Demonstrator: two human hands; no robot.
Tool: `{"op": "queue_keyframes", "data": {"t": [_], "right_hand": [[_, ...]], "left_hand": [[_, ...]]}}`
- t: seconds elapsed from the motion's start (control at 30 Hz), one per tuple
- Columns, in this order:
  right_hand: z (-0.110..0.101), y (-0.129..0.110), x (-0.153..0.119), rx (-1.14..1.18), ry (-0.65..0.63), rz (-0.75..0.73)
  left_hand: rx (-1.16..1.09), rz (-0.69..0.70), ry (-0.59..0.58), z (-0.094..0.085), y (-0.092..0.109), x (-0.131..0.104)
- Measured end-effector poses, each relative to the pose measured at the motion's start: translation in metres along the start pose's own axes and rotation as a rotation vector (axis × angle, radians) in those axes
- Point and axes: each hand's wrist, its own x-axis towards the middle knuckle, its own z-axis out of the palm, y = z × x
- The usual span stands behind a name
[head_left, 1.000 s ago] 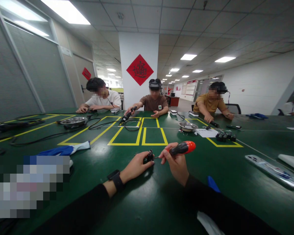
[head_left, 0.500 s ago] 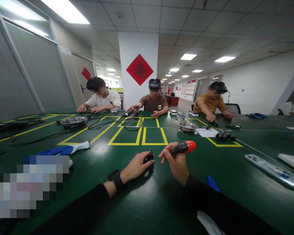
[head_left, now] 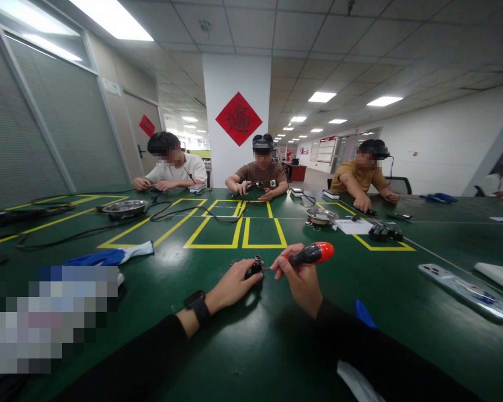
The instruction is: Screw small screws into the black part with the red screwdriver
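My left hand, with a dark band at its wrist, grips a small black part with a metal top on the green table. Red and black, the screwdriver is held in my right hand, its handle pointing right. Its thin shaft runs left, and the tip meets or nearly meets the black part; the exact contact is too small to tell.
A blue and white glove lies left, a phone right. Farther off are metal bowls a second bowl, and black parts. Several people sit across the table.
My hands and the screwdriver have hardly moved. Across the table, the middle person has drawn a black tool back toward their body.
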Motion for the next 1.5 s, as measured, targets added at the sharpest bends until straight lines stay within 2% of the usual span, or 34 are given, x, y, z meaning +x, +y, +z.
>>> {"op": "queue_keyframes", "data": {"t": [1.3,1.5], "right_hand": [[-0.0002,0.0005,0.0009,-0.001,0.021,0.010],[0.0001,0.0024,0.0020,0.014,0.031,0.025]], "left_hand": [[0.126,0.036,0.050,0.0000,0.0023,-0.0002],[0.129,-0.014,0.041,-0.0003,0.0036,-0.0005]]}}
